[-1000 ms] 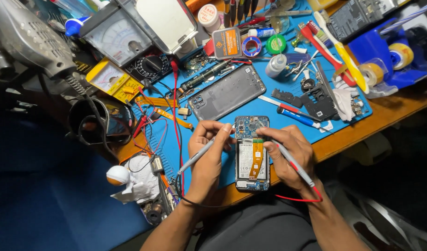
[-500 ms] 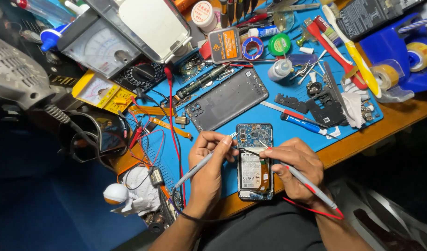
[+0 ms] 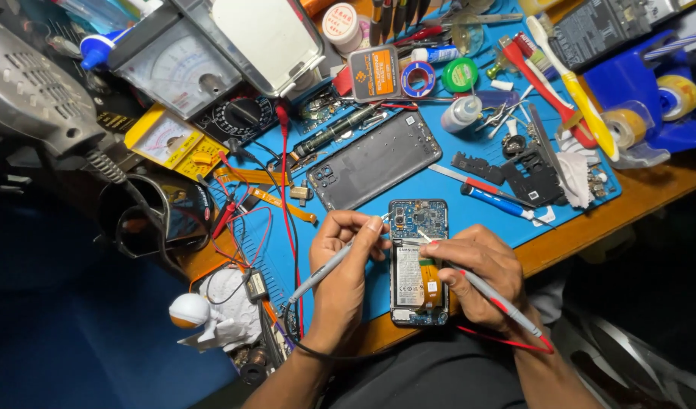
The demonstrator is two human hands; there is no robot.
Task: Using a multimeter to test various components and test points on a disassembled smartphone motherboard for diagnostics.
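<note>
Opened phone [image 3: 418, 261] lies lower centre of frame on blue mat [image 3: 469, 204], white-labelled battery showing. Left hand [image 3: 346, 273] pinches a grey probe [image 3: 321, 271], right hand [image 3: 477, 269] grips a red probe [image 3: 499, 299], both tips on the board. Orange rectangular pack [image 3: 374, 73] & round white-lidded tub [image 3: 340, 21] sit at top centre.

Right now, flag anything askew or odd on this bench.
The opened phone overhangs the blue mat's front edge while both hands press probes onto it. Red leads sprawl tangled across the mat.
</note>
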